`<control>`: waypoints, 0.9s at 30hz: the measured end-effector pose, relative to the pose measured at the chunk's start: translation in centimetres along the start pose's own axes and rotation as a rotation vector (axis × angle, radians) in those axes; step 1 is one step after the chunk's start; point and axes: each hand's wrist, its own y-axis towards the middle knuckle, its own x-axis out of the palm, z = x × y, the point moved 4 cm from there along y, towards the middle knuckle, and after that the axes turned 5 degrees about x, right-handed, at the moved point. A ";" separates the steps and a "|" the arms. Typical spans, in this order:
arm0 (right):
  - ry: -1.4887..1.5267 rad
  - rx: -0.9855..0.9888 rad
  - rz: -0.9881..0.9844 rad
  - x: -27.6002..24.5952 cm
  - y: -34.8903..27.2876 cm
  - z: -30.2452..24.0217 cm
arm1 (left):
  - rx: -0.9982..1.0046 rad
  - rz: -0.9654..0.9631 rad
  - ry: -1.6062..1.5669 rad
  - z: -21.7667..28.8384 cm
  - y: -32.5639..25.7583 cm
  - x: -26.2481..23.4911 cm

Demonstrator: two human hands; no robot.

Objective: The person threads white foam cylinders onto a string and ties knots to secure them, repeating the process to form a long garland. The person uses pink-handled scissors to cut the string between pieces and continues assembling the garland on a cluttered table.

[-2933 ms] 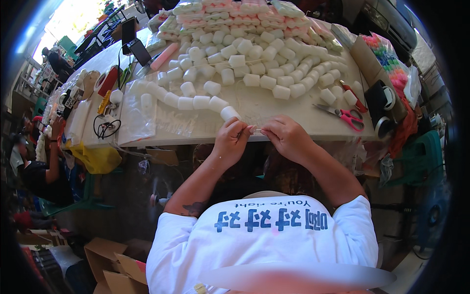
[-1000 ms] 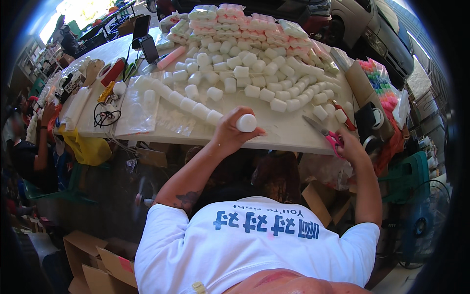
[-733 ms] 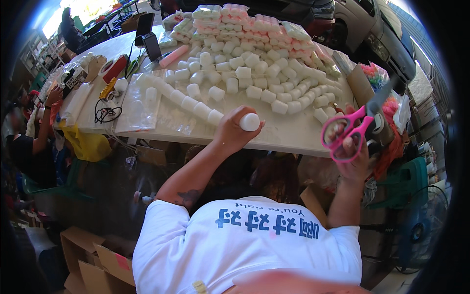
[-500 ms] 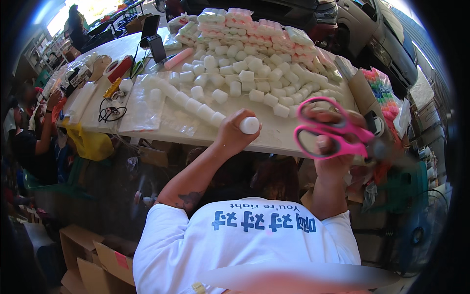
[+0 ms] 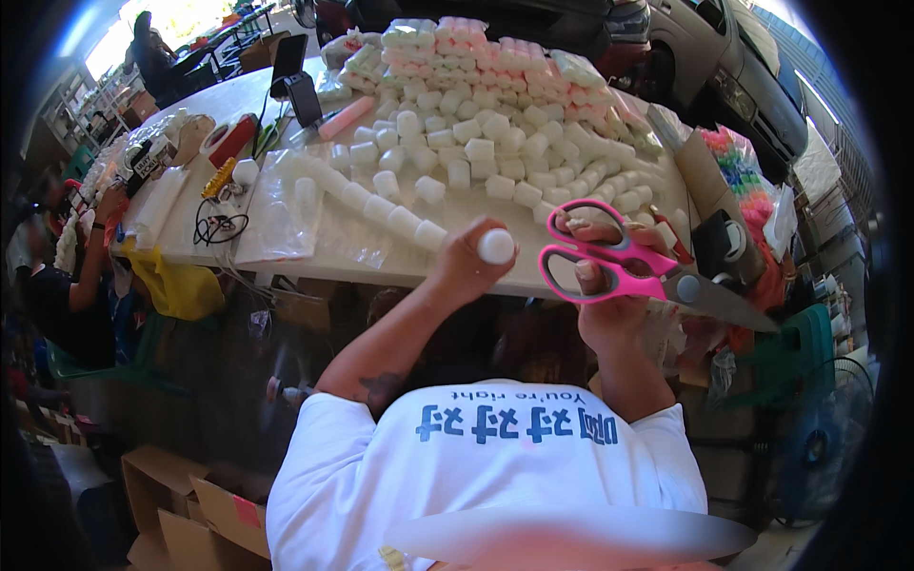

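My left hand [image 5: 468, 269] is closed around a small white roll [image 5: 496, 246], its round end sticking up past my curled fingers, so those fingers are clamped on it. My right hand [image 5: 609, 305] has thumb and fingers threaded through the pink handles of a pair of scissors [image 5: 640, 268]; the fingers are tight on the loops, and the grey blades point away to my right, closed or nearly so as far as I can tell. The blades are not at the roll: the handles sit just beside my left fingertips, while the cutting end is turned away from them.

Just beyond my left fingers a line of the same white rolls [image 5: 381, 200] runs across a clear plastic sheet [image 5: 286, 214] on the white table [image 5: 238, 105]. Farther out from both hands lies a wide spread of loose white rolls [image 5: 495, 152], and past those a stack of wrapped packs in pink and white [image 5: 495, 52]. Beyond my right fingers stands a cardboard box with bright coloured pieces [image 5: 738, 176].

I judge the work is well under way but far from done: many rolls stand in that tidy line and packs are stacked at the back, yet a large loose heap remains between them, and the single roll in my grip has not met the scissors. A person in dark clothes [image 5: 57, 295] sits well off to my left.
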 end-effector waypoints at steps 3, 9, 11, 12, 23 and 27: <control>-0.528 0.103 -0.389 1.3 -0.9 1.9 | 0.023 -0.010 -0.051 0.2 0.2 0.1; -0.492 0.330 -0.295 -1.3 -1.7 3.2 | -0.086 -0.078 0.038 -0.1 1.0 0.7; -0.178 0.579 -0.174 -2.8 -2.5 3.7 | -0.173 -0.233 0.259 -0.7 1.6 1.2; -0.129 0.612 -0.123 -3.9 -3.1 3.4 | -0.149 -0.271 0.373 -0.9 1.5 1.5; -0.009 1.165 -0.328 -8.7 -14.1 4.3 | -0.089 -0.509 0.339 -2.6 4.4 3.1; 0.026 1.358 -0.335 -8.3 -14.4 4.7 | -0.063 -0.362 0.364 -2.8 2.5 1.0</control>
